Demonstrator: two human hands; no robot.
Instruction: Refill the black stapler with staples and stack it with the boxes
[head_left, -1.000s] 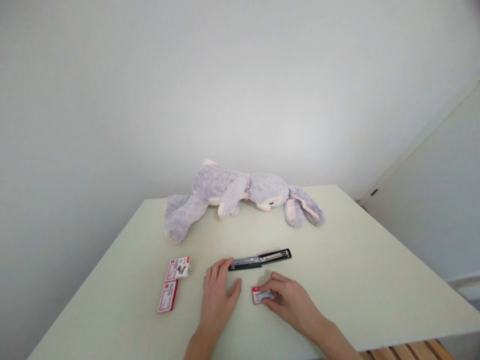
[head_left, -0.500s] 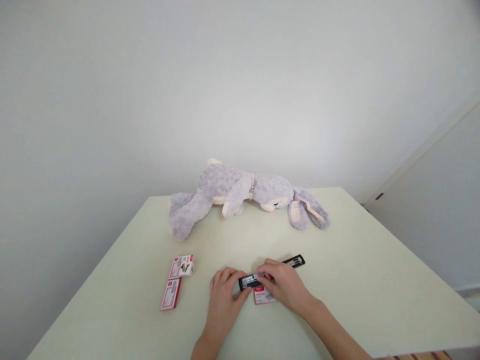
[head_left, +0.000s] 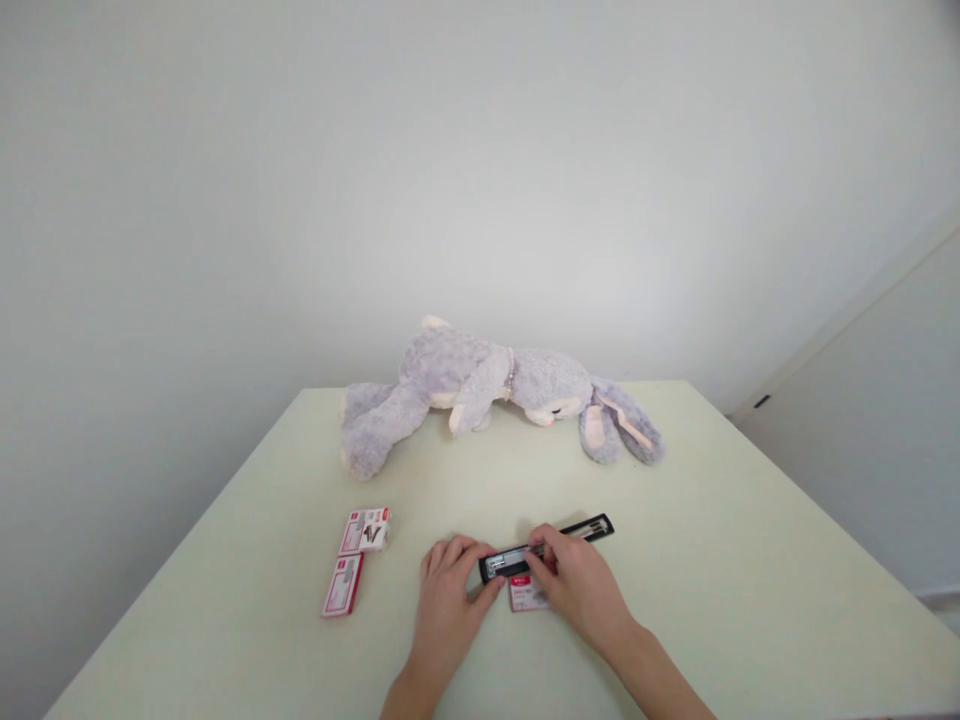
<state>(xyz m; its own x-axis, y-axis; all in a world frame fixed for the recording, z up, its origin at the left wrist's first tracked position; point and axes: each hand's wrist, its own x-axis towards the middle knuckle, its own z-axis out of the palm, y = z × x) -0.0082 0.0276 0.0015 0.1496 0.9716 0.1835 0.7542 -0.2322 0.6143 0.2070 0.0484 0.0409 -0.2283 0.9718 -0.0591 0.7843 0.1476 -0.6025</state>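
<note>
A black stapler (head_left: pixel 585 528), swung out flat, lies near the front of the pale green table (head_left: pixel 735 560). My left hand (head_left: pixel 450 600) curls around its left end and steadies it. My right hand (head_left: pixel 574 585) pinches at the stapler's middle, fingertips on the metal channel; whether it holds staples is hidden. A small red-and-white staple box (head_left: pixel 523 597) lies on the table just under my right hand.
Two more red-and-white staple boxes, one (head_left: pixel 365 530) behind the other (head_left: pixel 343 585), lie left of my hands. A grey plush rabbit (head_left: pixel 487 390) stretches across the far side of the table. A white wall stands behind.
My right hand left the staple box and moved up onto the stapler. My left hand closed around the stapler's left end, and the stapler shifted slightly right and nearer.
</note>
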